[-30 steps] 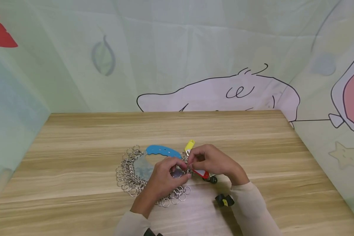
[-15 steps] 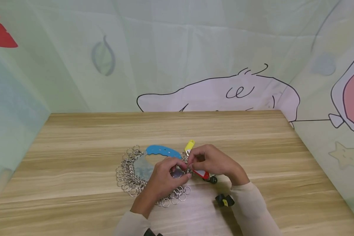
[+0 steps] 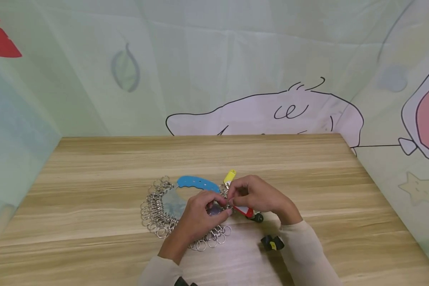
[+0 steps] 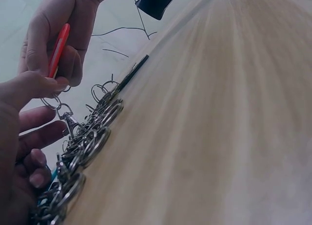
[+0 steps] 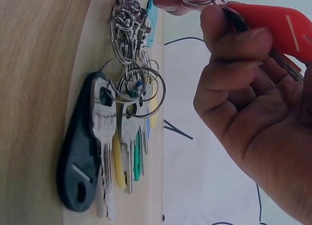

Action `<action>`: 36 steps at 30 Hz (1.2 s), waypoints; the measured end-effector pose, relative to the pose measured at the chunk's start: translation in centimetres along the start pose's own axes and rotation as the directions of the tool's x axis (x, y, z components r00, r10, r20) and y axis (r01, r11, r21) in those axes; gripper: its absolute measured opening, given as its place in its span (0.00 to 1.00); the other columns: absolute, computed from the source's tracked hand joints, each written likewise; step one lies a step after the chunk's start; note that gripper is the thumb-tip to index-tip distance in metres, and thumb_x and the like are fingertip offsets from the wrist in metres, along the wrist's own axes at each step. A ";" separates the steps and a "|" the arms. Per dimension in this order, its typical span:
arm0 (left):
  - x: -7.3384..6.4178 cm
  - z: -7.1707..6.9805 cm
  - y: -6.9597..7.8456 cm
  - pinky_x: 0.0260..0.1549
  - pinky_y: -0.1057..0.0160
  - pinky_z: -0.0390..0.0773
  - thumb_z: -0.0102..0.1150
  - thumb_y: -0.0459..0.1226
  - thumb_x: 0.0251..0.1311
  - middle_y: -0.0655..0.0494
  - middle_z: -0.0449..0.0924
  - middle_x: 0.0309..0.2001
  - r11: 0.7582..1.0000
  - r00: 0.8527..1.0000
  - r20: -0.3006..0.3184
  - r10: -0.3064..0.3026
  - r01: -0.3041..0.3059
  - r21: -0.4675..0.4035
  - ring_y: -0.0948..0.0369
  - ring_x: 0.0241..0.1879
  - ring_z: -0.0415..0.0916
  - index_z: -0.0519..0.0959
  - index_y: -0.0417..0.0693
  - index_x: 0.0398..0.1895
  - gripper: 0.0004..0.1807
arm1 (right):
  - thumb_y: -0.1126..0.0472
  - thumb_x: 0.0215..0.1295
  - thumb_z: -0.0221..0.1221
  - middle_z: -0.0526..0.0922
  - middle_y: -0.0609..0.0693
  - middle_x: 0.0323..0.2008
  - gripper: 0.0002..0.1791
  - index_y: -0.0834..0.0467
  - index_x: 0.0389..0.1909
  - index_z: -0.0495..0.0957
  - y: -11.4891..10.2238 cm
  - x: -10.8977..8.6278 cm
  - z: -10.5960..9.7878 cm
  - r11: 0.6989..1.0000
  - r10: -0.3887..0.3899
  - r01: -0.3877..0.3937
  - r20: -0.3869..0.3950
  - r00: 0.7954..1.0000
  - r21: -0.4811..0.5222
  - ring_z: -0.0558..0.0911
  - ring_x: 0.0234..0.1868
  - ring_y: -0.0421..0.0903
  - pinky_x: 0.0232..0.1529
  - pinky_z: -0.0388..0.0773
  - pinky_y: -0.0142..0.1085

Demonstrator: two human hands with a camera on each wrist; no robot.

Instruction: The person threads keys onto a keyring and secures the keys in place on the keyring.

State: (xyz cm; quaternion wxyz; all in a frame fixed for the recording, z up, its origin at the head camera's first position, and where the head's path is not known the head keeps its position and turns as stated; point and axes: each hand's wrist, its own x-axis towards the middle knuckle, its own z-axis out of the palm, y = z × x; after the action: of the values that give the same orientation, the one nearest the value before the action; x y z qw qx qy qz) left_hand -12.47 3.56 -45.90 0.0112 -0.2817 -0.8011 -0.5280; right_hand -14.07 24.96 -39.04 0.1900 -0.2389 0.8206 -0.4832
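A large key holder with a blue handle (image 3: 198, 182) lies on the table, its rim hung with metal clasps and split rings (image 3: 150, 216). Over its right side, my left hand (image 3: 200, 214) pinches a split ring (image 4: 51, 103) that hangs from a clasp (image 4: 68, 118). Close beside it, the right hand (image 3: 259, 194) grips a red key tag (image 5: 275, 25) and a key (image 5: 287, 65) between thumb and curled fingers. Where the key meets the ring is partly hidden by fingertips. Below the right hand hang a black key tag (image 5: 78, 152) and silver keys (image 5: 105, 127).
A yellow key tag (image 3: 230, 176) lies behind the right hand, and a green tag (image 5: 137, 154) shows among the keys. The wooden table (image 3: 93, 159) meets printed cloth walls (image 3: 200, 59) at its back and sides. A black strap piece (image 3: 271, 242) is beside the right sleeve.
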 end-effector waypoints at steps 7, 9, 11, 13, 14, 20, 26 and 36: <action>0.0 0.0 -0.1 0.36 0.62 0.77 0.78 0.41 0.48 0.64 0.79 0.39 1.000 0.999 0.024 0.025 -0.026 0.014 0.60 0.37 0.74 0.82 0.53 0.44 0.20 | 0.75 0.62 0.61 0.79 0.48 0.24 0.08 0.59 0.32 0.83 0.1 0.0 0.1 1.000 0.015 -0.015 -0.014 1.000 0.014 0.71 0.24 0.42 0.26 0.69 0.32; 0.0 0.1 -0.1 0.36 0.63 0.77 0.79 0.38 0.46 0.62 0.79 0.40 0.999 0.999 0.027 0.038 -0.038 0.011 0.59 0.37 0.74 0.81 0.52 0.47 0.23 | 0.75 0.62 0.60 0.80 0.49 0.27 0.08 0.60 0.32 0.83 0.1 0.0 0.1 0.999 0.026 -0.026 -0.022 0.999 0.019 0.72 0.25 0.42 0.27 0.69 0.32; 0.0 0.1 -0.1 0.36 0.63 0.78 0.80 0.36 0.45 0.62 0.79 0.41 0.999 0.999 0.023 0.044 -0.044 0.006 0.59 0.37 0.74 0.81 0.51 0.47 0.23 | 0.76 0.61 0.58 0.81 0.49 0.29 0.09 0.60 0.32 0.83 0.1 0.1 0.1 0.999 0.040 -0.039 -0.029 0.999 0.023 0.73 0.27 0.42 0.28 0.71 0.33; 0.0 0.1 -0.1 0.35 0.63 0.78 0.79 0.34 0.46 0.62 0.79 0.41 0.999 0.999 0.018 0.037 -0.037 -0.002 0.59 0.37 0.74 0.81 0.51 0.45 0.22 | 0.76 0.61 0.57 0.82 0.49 0.30 0.09 0.61 0.33 0.82 0.1 0.1 0.2 0.998 0.053 -0.052 -0.034 0.998 0.029 0.74 0.28 0.43 0.28 0.71 0.33; 0.0 0.1 -0.1 0.35 0.63 0.78 0.79 0.34 0.47 0.63 0.79 0.40 1.000 0.999 0.018 0.028 -0.028 -0.005 0.59 0.37 0.74 0.81 0.52 0.45 0.21 | 0.75 0.61 0.57 0.82 0.49 0.30 0.08 0.61 0.33 0.82 0.1 0.1 0.2 0.998 0.059 -0.058 -0.035 0.998 0.034 0.75 0.28 0.43 0.28 0.72 0.33; 0.0 0.0 0.0 0.33 0.63 0.76 0.78 0.36 0.50 0.62 0.78 0.36 1.000 1.000 0.022 -0.010 0.010 -0.014 0.59 0.35 0.73 0.82 0.54 0.41 0.16 | 0.75 0.61 0.58 0.83 0.49 0.29 0.08 0.61 0.33 0.82 0.1 0.1 0.2 0.997 0.062 -0.061 -0.030 0.998 0.044 0.76 0.28 0.43 0.29 0.73 0.34; 0.0 0.0 0.0 0.34 0.63 0.76 0.78 0.37 0.51 0.59 0.79 0.36 1.000 0.999 0.026 -0.020 0.021 -0.011 0.59 0.36 0.73 0.82 0.54 0.40 0.15 | 0.76 0.62 0.59 0.82 0.49 0.30 0.09 0.60 0.33 0.82 0.2 0.0 0.1 0.999 0.032 -0.032 -0.026 0.999 0.027 0.75 0.28 0.43 0.29 0.72 0.34; 0.0 0.0 0.1 0.37 0.62 0.77 0.78 0.38 0.50 0.68 0.79 0.38 1.000 0.999 0.023 -0.029 0.029 0.000 0.60 0.37 0.75 0.82 0.55 0.39 0.14 | 0.77 0.61 0.58 0.82 0.49 0.31 0.10 0.61 0.33 0.83 0.2 0.0 0.0 1.000 0.003 -0.003 -0.019 1.000 0.018 0.75 0.29 0.44 0.30 0.73 0.34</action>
State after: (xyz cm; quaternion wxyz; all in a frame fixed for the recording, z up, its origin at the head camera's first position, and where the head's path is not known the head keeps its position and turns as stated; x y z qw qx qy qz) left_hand -12.44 3.59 -45.80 -0.0059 -0.2760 -0.8052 -0.5248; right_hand -14.10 25.08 -39.21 0.1852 -0.2313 0.8183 -0.4926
